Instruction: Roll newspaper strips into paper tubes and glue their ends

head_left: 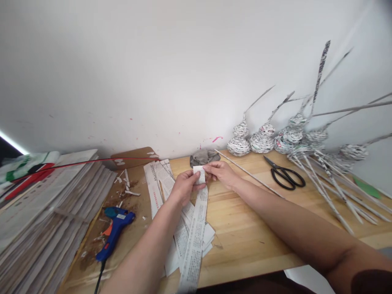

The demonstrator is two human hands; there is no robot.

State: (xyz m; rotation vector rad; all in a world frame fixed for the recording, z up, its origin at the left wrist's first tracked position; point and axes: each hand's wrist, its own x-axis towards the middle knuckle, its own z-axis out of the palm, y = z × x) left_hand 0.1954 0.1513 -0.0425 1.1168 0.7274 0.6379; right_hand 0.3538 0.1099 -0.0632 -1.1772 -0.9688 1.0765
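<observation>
A long strip of printed newspaper (196, 228) runs from my hands down past the table's front edge. My left hand (187, 185) is closed on the strip near its upper end, thumb on top. The fingers of my right hand (219, 171) pinch the strip's upper right corner. Beneath it, more cut newspaper strips (154, 190) lie loosely stacked on the table. Just behind my hands sits a crumpled grey cloth (203, 157) against the wall.
Left are a blue glue gun (114, 232) on stained cardboard (134, 208) and a tall newspaper stack (61, 204). To the right lie black-handled scissors (284, 175), a thin paper rod (251, 174), several woven paper gourds (239, 145) and a bunch of paper rods (330, 188).
</observation>
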